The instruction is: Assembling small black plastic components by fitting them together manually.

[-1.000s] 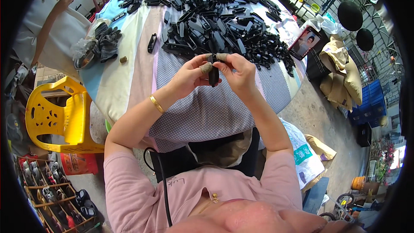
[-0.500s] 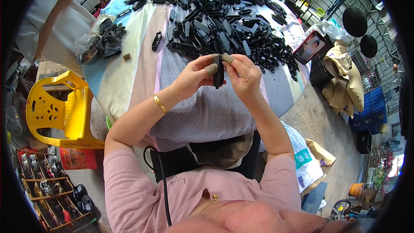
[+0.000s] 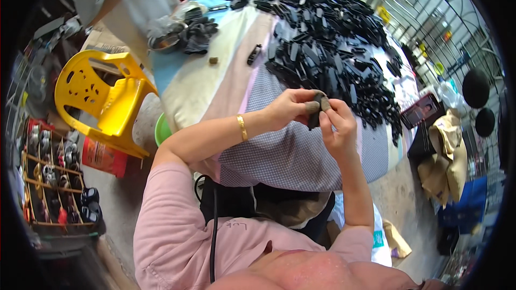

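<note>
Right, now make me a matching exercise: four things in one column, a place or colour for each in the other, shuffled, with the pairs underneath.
Things
1. Bracelet
2. Chair
3. Phone
4. Black part

Places and colours
A. To the right of the black pile
B. Between the left hand and the right hand
C. Around the left forearm
D. Yellow, to the left of the table

Pairs: 1-C, 2-D, 3-A, 4-B
</note>
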`<state>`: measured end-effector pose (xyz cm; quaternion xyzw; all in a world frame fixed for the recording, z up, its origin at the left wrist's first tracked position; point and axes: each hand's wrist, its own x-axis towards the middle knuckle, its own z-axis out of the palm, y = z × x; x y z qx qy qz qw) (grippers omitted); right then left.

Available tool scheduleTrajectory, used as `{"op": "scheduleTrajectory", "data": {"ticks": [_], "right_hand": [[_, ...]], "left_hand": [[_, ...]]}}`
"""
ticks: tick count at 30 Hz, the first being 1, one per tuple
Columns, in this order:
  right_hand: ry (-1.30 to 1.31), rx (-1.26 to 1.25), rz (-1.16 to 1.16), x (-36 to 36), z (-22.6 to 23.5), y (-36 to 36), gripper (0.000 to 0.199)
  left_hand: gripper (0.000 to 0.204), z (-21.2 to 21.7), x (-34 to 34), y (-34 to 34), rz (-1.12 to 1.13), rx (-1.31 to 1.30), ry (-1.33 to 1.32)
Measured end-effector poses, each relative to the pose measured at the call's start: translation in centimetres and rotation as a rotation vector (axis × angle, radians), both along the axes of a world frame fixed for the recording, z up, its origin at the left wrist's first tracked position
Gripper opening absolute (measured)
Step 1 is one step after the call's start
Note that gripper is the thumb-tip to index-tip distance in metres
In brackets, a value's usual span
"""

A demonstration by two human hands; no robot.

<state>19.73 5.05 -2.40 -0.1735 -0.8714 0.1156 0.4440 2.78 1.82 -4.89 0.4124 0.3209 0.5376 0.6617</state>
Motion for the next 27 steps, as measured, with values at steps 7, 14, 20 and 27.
{"op": "scheduleTrajectory", "data": {"ticks": [7, 14, 20, 27], "right_hand": [[0.041, 0.018, -0.114, -0.7, 0.0, -1.0, 0.023], [-0.288, -0.254, -0.269, 1.4, -0.3, -3.0, 0.043], [-0.412, -0.273, -0.212, 2.5, -1.0, -4.5, 0.045], [-0.378, -0.215, -0.559, 5.9, 0.6, 2.1, 0.023]], "left_hand": [[0.038, 0.4, 0.3, 0.0, 0.018, 0.061, -0.059], [0.025, -0.3, -1.4, 1.4, 0.626, 0.628, 0.964], [0.022, -0.4, -2.7, 2.4, 0.622, 0.697, 1.327], [0.037, -0.6, -1.8, 3.6, 0.636, 0.835, 1.524]]}}
